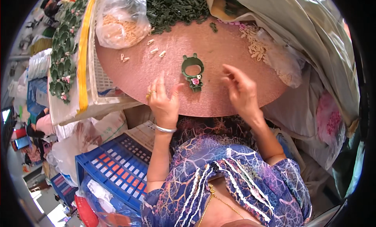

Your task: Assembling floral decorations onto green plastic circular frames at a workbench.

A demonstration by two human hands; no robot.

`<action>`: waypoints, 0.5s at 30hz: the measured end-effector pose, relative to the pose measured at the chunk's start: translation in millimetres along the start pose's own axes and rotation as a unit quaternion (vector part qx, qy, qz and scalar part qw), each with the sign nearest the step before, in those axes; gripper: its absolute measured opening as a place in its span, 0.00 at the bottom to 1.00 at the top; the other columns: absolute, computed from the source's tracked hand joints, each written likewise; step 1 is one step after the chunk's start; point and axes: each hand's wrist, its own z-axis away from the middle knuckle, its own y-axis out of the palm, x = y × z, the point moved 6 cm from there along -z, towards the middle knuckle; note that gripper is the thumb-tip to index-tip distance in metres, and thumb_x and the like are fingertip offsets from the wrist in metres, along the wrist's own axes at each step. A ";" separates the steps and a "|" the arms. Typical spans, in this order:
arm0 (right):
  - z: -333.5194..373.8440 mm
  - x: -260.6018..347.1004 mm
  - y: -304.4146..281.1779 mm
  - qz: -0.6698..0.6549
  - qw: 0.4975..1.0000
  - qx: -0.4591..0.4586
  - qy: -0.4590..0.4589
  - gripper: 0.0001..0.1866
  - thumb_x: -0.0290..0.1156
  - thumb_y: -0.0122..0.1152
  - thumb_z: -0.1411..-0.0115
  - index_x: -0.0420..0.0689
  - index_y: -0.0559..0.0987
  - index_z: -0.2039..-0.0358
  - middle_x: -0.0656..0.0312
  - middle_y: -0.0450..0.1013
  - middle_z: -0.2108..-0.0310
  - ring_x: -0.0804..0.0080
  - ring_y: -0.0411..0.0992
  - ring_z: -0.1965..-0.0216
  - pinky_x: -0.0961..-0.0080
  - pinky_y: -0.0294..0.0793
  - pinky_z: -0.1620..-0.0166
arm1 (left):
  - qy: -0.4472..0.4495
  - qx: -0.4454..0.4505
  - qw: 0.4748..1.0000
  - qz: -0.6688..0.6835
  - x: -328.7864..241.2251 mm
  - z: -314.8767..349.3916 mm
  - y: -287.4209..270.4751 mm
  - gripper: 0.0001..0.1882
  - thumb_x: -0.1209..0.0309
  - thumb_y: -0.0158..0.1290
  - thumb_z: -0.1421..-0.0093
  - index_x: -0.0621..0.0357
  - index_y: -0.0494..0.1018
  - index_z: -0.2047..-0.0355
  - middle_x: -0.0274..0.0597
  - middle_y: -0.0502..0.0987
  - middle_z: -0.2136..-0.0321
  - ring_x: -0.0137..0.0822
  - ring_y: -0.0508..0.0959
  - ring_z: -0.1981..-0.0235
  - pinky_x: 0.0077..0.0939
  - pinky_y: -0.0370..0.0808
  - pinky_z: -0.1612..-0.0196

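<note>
A dark green plastic figure lies on the round pinkish table, between my two hands. Its head is an open ring with two small ears, and a pink and white piece sits on its body. Just left of the figure is my left hand, thumb and fingers apart, holding nothing. On the other side my right hand hovers by the table, fingers loosely spread and no part in them. Neither hand touches the figure. A few small cream pieces lie beyond my left hand.
A heap of dark green parts covers the table's far side. Left of it stands a clear bag of peach-coloured pieces. More cream pieces spill at the right. Rows of green figures line a surface at far left; a blue crate sits below.
</note>
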 end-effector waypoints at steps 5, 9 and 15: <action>-49.4 9.3 5.2 0.043 0.998 0.003 -0.042 0.09 0.19 0.62 0.43 0.40 0.82 0.61 0.51 0.79 0.62 0.55 0.78 0.62 0.64 0.77 0.58 | 0.042 0.002 0.999 -0.027 -42.8 15.5 12.5 0.42 0.48 0.68 0.51 0.65 0.68 0.45 0.54 0.75 0.52 0.52 0.73 0.48 0.45 0.68 0.43; -82.9 30.9 68.3 0.115 0.957 0.129 -0.234 0.12 0.24 0.61 0.47 0.45 0.84 0.62 0.59 0.80 0.61 0.57 0.74 0.56 0.63 0.70 0.50 | 0.010 0.037 0.999 0.017 -44.0 17.1 24.7 0.33 0.63 0.67 0.49 0.66 0.68 0.47 0.55 0.77 0.60 0.55 0.76 0.57 0.47 0.68 0.51; -122.0 42.1 152.2 0.232 0.899 0.243 -0.280 0.10 0.26 0.57 0.46 0.43 0.82 0.64 0.57 0.78 0.64 0.55 0.73 0.56 0.63 0.71 0.52 | -0.005 0.037 0.995 0.089 -38.0 22.5 20.8 0.31 0.67 0.63 0.47 0.64 0.65 0.45 0.54 0.78 0.62 0.57 0.75 0.58 0.47 0.66 0.49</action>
